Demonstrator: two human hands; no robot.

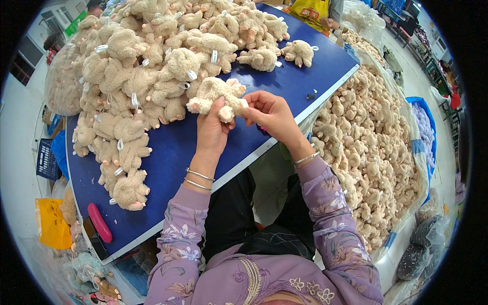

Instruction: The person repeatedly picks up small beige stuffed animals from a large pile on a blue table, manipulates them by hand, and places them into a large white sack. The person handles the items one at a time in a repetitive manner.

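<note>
A small cream plush toy (215, 93) with pink paw ends is up above the near edge of the blue-topped table (171, 148). My left hand (213, 131) grips its body, thumb on top. The fingertips of my right hand (268, 114) pinch at a white tag or limb end on the toy's right side; which of the two cannot be told. Part of a small pink and black thing shows under my right hand. A large heap of like plush toys (129, 80), many with white loop tags, covers the table's far and left parts.
Right of the table stands a big open sack (419, 164) full of like toys. A pink case (100, 223) and a dark phone-like slab (95, 240) lie at the near left corner. A person in a yellow apron (310, 13) stands beyond the table. A blue crate (47, 160) is at left.
</note>
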